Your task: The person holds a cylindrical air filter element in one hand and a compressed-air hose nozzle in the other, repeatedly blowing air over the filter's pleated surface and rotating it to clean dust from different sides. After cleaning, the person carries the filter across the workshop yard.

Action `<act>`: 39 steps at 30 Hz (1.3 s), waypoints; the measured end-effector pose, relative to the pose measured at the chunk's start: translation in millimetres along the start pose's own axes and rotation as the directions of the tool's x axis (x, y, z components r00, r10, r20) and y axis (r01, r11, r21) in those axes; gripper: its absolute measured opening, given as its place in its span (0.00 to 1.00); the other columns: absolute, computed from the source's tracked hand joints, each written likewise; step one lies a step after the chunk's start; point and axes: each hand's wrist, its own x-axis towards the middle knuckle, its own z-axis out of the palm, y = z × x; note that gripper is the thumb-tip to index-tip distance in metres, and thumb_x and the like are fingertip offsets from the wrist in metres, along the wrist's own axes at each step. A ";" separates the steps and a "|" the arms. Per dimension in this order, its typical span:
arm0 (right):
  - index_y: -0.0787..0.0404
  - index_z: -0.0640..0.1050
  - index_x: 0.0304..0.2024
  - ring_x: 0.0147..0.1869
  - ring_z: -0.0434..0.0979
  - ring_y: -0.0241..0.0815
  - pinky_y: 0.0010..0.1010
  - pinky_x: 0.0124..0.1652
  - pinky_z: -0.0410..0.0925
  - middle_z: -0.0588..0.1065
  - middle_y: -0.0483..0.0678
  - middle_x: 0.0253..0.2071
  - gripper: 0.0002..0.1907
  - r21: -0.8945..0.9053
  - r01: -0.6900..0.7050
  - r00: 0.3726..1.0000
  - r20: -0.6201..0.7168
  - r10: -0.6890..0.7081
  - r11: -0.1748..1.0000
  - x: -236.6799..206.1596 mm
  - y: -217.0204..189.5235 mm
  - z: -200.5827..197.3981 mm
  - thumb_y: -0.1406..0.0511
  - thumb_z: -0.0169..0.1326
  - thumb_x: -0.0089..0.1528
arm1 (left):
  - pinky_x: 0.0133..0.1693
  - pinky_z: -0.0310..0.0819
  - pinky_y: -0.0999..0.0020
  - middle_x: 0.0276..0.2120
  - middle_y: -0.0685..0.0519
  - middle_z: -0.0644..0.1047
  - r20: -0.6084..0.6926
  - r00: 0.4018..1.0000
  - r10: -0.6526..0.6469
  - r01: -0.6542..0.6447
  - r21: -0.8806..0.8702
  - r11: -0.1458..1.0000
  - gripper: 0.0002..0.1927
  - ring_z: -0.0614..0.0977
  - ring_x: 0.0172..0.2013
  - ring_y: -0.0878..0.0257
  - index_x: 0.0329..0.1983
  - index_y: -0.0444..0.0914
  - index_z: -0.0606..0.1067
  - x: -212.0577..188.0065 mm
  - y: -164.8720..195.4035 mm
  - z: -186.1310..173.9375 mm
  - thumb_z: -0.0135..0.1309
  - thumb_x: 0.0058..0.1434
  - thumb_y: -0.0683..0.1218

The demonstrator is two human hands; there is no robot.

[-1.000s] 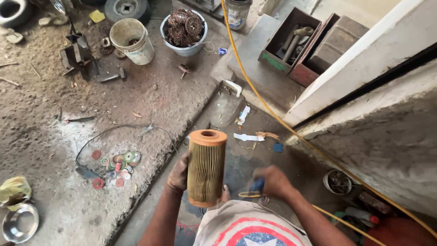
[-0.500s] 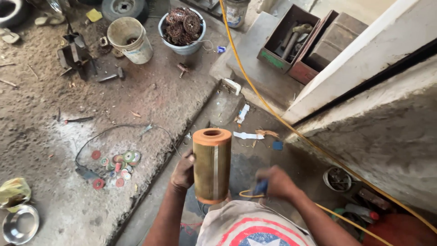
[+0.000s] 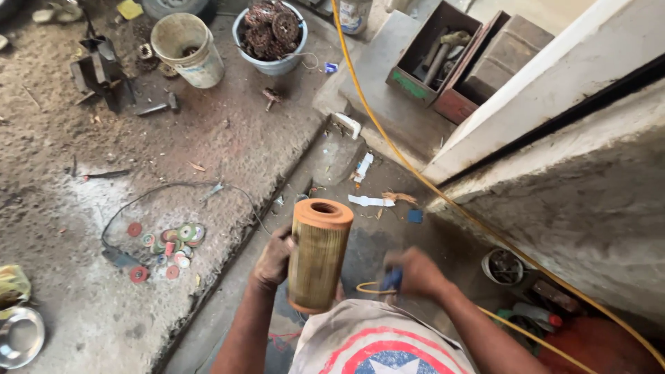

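Pleated orange cylindrical filter, grimy left hand

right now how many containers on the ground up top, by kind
buckets: 1, white bucket
tubs: 1, grey tub of rusty parts
boxes: 2, open box and red box
total: 4
Apart from these, the left hand holds the filter.
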 end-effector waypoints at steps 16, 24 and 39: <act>0.59 0.79 0.29 0.32 0.78 0.55 0.41 0.33 0.72 0.78 0.54 0.26 0.08 0.099 -0.090 0.993 -0.074 0.097 0.991 4.8 -0.9 7.0 0.68 0.66 0.48 | 0.60 0.71 0.56 0.60 0.43 0.74 -0.020 1.000 -0.002 0.003 0.062 0.998 0.56 0.77 0.59 0.53 0.69 0.28 0.63 8.6 3.8 1.2 0.67 0.49 0.69; 0.56 0.79 0.31 0.31 0.82 0.56 0.41 0.35 0.72 0.79 0.55 0.26 0.10 0.329 -0.325 0.883 -0.231 0.409 0.887 9.4 -0.3 3.9 0.62 0.66 0.52 | 0.56 0.75 0.56 0.57 0.41 0.76 -0.014 1.000 -0.008 0.008 0.014 1.000 0.54 0.80 0.55 0.53 0.68 0.27 0.65 7.6 9.3 -2.8 0.65 0.52 0.70; 0.57 0.79 0.33 0.33 0.79 0.55 0.41 0.36 0.73 0.79 0.53 0.25 0.12 0.348 -0.352 0.886 -0.177 0.429 0.869 7.7 5.4 5.0 0.58 0.66 0.55 | 0.55 0.75 0.58 0.56 0.42 0.76 -0.052 0.999 0.003 -0.002 0.005 1.000 0.54 0.78 0.55 0.53 0.68 0.28 0.65 11.1 -0.1 -1.9 0.67 0.50 0.68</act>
